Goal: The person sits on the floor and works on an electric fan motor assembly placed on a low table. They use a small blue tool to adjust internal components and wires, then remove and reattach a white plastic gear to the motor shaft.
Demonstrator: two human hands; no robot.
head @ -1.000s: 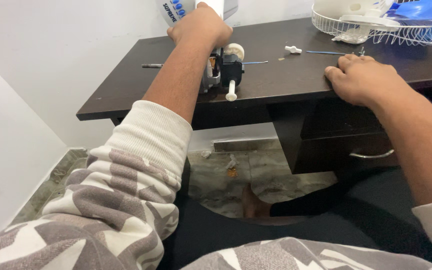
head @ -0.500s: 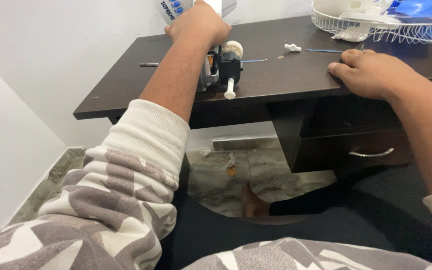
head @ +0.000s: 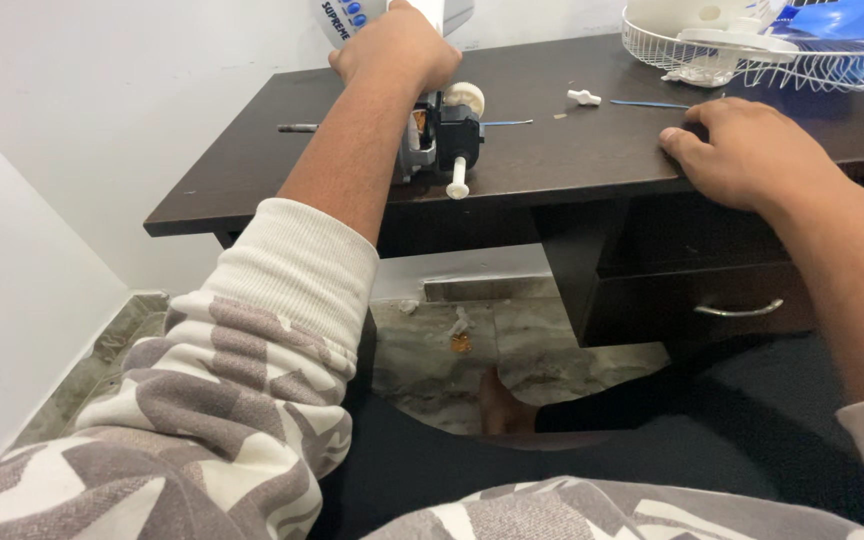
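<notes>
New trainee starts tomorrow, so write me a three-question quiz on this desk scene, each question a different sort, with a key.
1. True or false: the right hand is lifted clear of the desk.
2. Which hand grips the fan motor unit? A) left B) right C) neither
3. Fill in: the white wire fan guard lies at the desk's far ____ corner.

Key
1. False; it rests flat near the front edge.
2. A; the left hand is closed over the top of the unit.
3. Right.
</notes>
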